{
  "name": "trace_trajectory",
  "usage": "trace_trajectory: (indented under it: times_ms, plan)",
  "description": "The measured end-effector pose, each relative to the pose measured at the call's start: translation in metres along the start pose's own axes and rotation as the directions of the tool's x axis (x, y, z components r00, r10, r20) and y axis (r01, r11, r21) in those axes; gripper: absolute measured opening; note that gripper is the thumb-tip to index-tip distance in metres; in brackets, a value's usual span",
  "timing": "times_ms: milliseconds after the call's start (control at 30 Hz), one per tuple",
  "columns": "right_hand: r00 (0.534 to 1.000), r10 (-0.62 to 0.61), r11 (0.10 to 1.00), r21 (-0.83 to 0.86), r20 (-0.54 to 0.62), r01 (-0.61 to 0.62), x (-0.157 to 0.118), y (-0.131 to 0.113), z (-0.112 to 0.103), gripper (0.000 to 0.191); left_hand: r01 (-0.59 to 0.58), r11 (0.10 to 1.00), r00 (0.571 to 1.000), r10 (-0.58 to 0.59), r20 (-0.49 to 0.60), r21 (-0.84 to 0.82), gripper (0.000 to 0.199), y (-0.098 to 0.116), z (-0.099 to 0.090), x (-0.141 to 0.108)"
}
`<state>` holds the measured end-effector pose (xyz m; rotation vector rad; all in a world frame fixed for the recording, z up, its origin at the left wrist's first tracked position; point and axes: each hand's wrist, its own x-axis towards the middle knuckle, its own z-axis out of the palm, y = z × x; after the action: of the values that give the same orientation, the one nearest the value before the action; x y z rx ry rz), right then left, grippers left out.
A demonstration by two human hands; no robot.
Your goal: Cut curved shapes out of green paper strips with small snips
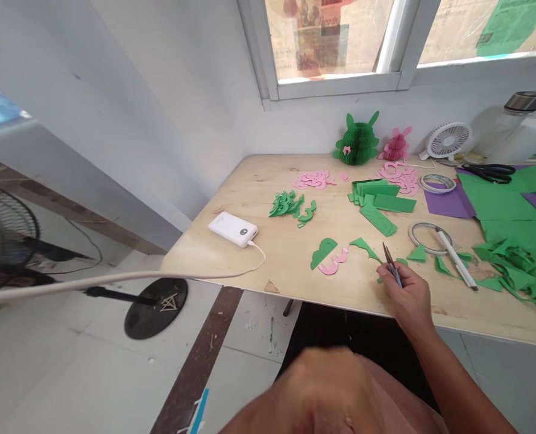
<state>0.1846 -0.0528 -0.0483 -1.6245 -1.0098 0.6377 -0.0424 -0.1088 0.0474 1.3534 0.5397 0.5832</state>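
Observation:
My right hand [407, 295] rests at the table's front edge, closed on scissors [391, 264] whose dark blades point up and away. Beside it lie green paper scraps [366, 248]. To its left, a green scalloped piece [324, 253] touches a pink curved piece [334, 263]. My left hand [331, 386] is raised close to the camera, below the table edge, and blurred; its fingers cannot be made out.
Green cutouts [286, 204], pink cutouts [313, 179] and green strips [378, 199] lie further back. A power bank [234, 229] trails a cable on the left. Tape rolls [437, 183], a white cutter [456, 259] and green sheets [503, 199] are on the right. Paper figures [358, 143] stand behind.

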Motion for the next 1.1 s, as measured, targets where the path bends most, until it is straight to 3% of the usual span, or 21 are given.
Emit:
trace_trajectory:
  times_ms: [100, 133, 167, 267, 400, 633, 800, 900, 1000, 1100]
  plan:
    - [1.0, 0.004, 1.0, 0.026, -0.006, -0.004, -0.001, 0.0, 0.0, 0.021, 0.011, 0.978, 0.967, 0.043, -0.252, 0.21, 0.023, -0.018, -0.029, 0.026]
    - [1.0, 0.003, 1.0, 0.025, 0.002, -0.003, -0.001, -0.001, 0.0, 0.02, 0.034, 0.897, 0.918, 0.147, -0.369, 0.44, 0.02, -0.026, -0.038, 0.034]
    - [1.0, 0.002, 1.0, 0.022, 0.009, -0.002, -0.001, -0.002, 0.0, 0.02, 0.069, 0.785, 0.878, 0.246, -0.411, 0.616, 0.017, -0.035, -0.046, 0.042]
    - [1.0, 0.011, 1.0, 0.009, 0.015, -0.012, -0.002, -0.006, -0.001, 0.02, 0.101, 0.527, 0.83, 0.423, -0.364, 0.844, 0.015, -0.057, -0.066, 0.059]
    - [0.999, 0.028, 1.0, -0.014, 0.017, -0.028, -0.004, -0.009, -0.001, 0.02, 0.156, 0.385, 0.81, 0.476, -0.341, 0.909, 0.017, -0.074, -0.079, 0.07]
    - [0.999, 0.012, 1.0, -0.028, 0.033, -0.011, -0.004, -0.009, -0.002, 0.017, 0.349, 0.354, 0.753, 0.445, -0.485, 0.868, 0.019, -0.074, -0.089, 0.091]
    - [1.0, 0.001, 0.999, -0.034, 0.029, 0.0, -0.005, -0.01, -0.003, 0.016, 0.447, 0.272, 0.767, 0.374, -0.522, 0.852, 0.007, -0.07, -0.094, 0.106]
    - [0.999, -0.008, 0.999, -0.041, 0.037, 0.009, -0.005, -0.01, -0.003, 0.016, 0.465, 0.263, 0.767, 0.357, -0.533, 0.845, 0.01, -0.069, -0.095, 0.112]
    - [0.999, -0.006, 0.999, -0.038, 0.037, 0.007, -0.005, -0.011, -0.004, 0.017, 0.465, 0.327, 0.754, 0.34, -0.562, 0.823, 0.013, -0.068, -0.095, 0.113]
    - [0.999, 0.008, 1.0, -0.024, 0.039, -0.007, -0.006, -0.012, -0.003, 0.018, 0.433, 0.485, 0.731, 0.304, -0.61, 0.76, 0.012, -0.065, -0.095, 0.112]
